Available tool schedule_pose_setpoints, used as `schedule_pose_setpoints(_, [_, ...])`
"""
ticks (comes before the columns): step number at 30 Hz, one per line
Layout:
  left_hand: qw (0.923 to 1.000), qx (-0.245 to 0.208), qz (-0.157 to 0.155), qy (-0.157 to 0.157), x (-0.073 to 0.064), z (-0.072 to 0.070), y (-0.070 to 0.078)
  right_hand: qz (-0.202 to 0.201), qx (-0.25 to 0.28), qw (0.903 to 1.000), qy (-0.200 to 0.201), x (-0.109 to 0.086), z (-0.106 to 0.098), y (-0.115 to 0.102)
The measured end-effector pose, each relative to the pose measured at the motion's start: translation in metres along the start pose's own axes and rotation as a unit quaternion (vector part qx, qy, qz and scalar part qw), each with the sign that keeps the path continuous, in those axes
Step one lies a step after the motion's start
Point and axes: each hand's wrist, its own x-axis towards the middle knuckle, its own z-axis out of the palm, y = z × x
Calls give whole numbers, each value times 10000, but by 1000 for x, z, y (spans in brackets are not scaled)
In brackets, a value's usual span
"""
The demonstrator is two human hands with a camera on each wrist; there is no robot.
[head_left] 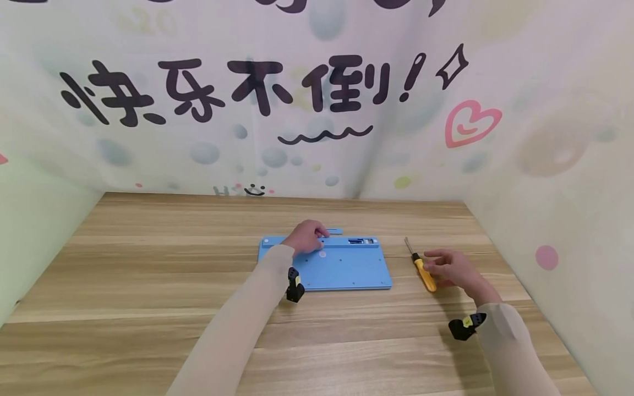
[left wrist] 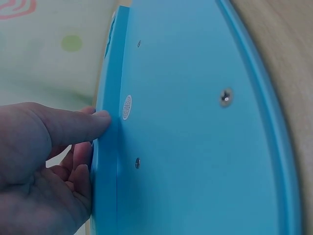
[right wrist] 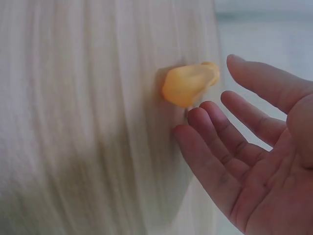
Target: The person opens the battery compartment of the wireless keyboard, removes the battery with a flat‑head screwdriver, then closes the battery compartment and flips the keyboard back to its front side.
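Observation:
A blue keyboard (head_left: 356, 269) lies face down on the table, its raised ridge along the far side. Small screws and a round label (left wrist: 127, 107) show on its underside. In the ridge's right part, the battery compartment (head_left: 360, 241) is uncovered, with dark batteries inside. My left hand (head_left: 304, 236) grips the ridge, thumb on top and fingers curled behind the edge. Just beyond that hand lies a small blue battery cover (head_left: 335, 231). To the right is a screwdriver (head_left: 425, 275) with a yellow handle. My right hand (head_left: 453, 269) hovers beside this handle, fingers spread and slightly bent, holding nothing.
The wood-grain table (head_left: 148, 264) ends at a printed cloth (head_left: 223, 159) at the back. Another cloth wall (head_left: 559, 220) closes off the right side, and a pale one (head_left: 39, 231) the left. Each wrist wears a small black camera (head_left: 294, 286).

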Motion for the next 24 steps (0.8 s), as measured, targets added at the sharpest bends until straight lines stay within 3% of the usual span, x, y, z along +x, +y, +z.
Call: schedule_pose_setpoints(24, [9999, -83, 0, -65, 1, -2, 0, 106, -308, 9988, 355, 9, 13, 1])
